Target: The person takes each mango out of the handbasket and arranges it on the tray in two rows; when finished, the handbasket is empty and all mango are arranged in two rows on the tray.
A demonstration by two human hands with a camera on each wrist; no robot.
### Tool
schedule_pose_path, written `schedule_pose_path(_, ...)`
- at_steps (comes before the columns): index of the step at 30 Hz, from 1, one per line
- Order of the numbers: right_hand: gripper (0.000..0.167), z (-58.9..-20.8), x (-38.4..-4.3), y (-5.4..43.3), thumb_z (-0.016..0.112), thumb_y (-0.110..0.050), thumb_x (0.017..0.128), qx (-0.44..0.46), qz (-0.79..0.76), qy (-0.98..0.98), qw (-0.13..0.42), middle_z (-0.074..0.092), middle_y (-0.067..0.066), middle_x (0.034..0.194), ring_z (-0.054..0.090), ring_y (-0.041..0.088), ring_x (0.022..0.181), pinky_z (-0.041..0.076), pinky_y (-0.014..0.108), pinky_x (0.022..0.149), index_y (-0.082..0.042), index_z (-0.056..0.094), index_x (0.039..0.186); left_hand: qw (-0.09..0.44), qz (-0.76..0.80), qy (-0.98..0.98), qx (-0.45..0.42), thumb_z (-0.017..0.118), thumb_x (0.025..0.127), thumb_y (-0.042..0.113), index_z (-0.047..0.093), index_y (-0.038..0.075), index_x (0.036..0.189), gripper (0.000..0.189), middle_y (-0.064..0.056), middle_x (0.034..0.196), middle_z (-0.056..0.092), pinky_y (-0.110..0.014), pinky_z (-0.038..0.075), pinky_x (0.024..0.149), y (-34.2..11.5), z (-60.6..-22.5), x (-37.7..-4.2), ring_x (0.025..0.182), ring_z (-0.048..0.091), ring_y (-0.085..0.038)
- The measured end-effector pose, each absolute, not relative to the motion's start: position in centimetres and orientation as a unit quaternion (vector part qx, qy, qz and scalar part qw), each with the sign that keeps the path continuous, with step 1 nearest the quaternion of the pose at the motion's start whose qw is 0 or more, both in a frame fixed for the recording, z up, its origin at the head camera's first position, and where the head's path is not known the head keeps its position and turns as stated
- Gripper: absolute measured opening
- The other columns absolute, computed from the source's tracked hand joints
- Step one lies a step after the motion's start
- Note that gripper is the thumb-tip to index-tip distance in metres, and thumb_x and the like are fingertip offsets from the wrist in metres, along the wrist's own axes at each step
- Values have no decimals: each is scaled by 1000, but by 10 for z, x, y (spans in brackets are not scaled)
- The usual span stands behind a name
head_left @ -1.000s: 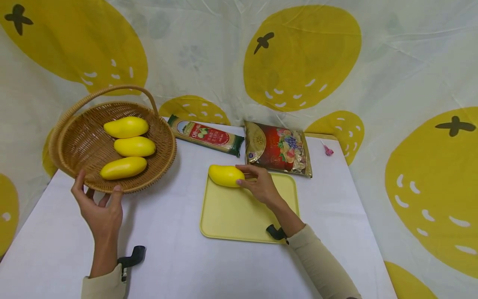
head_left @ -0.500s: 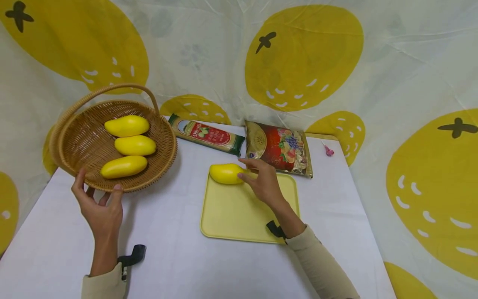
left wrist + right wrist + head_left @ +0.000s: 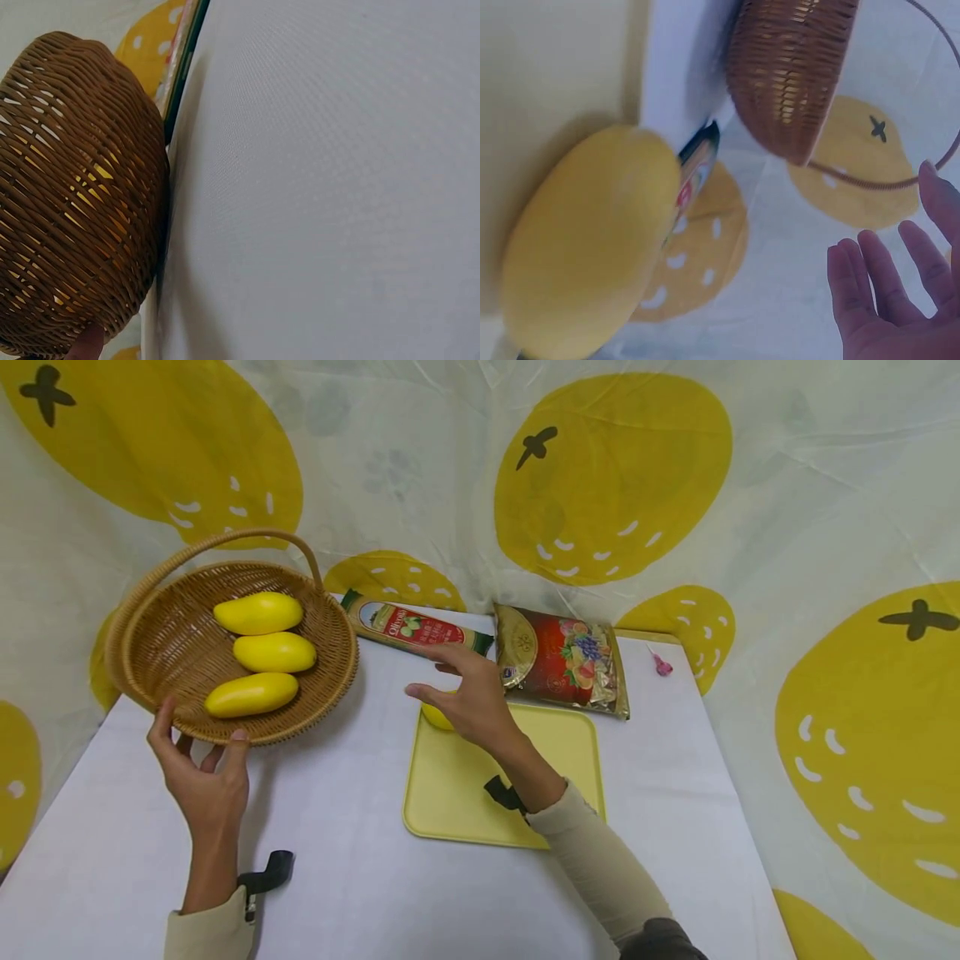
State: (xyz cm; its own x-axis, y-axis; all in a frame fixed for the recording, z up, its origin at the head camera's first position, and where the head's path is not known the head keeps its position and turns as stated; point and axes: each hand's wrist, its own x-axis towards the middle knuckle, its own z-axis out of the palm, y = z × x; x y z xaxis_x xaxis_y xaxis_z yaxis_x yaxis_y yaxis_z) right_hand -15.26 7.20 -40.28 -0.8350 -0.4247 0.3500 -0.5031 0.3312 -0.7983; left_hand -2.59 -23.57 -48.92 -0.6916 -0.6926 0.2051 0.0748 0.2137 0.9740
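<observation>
My left hand [image 3: 201, 785] grips the near rim of a wicker basket [image 3: 341, 685] with an arched handle, which is tilted towards me at the left. Three yellow mangoes lie inside: an upper mango [image 3: 258, 612], a middle mango [image 3: 274, 652] and a lower mango [image 3: 252, 695]. In the left wrist view, a fingertip [image 3: 86, 343] touches the basket's woven underside. My right hand [image 3: 476, 693] is over the yellow tray [image 3: 450, 802], fingers spread and holding nothing. It partly hides another mango [image 3: 433, 718] at the tray's far left corner; the right wrist view shows that mango [image 3: 592, 240] apart from the hand.
Behind the tray lie a long green-ended packet [image 3: 397, 621] and a gold and red bag [image 3: 558, 656]. A small pink object [image 3: 662, 665] is at the table's back right. A fruit-printed cloth [image 3: 420, 468] hangs directly behind the white-covered table [image 3: 360, 877].
My right hand has let go of the mango at the tray's far left corner, then lifted and moved left over it. The left hand and basket stay nearly still.
</observation>
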Motion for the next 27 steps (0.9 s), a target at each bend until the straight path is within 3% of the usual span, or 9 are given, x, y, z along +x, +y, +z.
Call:
schedule_pose_path(11, 55, -394, -157, 3, 87, -21, 88, 345, 501, -794, -1, 72, 3, 139, 64, 17, 131, 56, 25, 105, -14, 70, 140, 335, -586, -708, 206, 69, 90, 1, 34, 24, 163, 84, 0, 170, 31, -24, 55, 100, -239, -493, -27, 147, 43, -30)
schedule_pose_path(19, 53, -392, -164, -49, 84, -31, 90, 373, 442, -814, -49, 71, -4, 140, 63, 9, 125, 49, 16, 102, -20, 70, 141, 333, -582, -712, 208, 69, 91, 2, 33, 24, 164, 84, -1, 170, 31, -22, 55, 100, -238, -491, -27, 147, 44, -31)
schedule_pose_path(27, 52, -395, -172, -99, 83, -34, 92, 393, 368, -835, -115, 71, -4, 139, 65, 9, 127, 49, 11, 100, -23, 69, 141, 323, -564, -727, 219, 68, 93, 3, 31, 24, 164, 83, 1, 171, 29, -31, 55, 109, -235, -489, -25, 149, 43, -31)
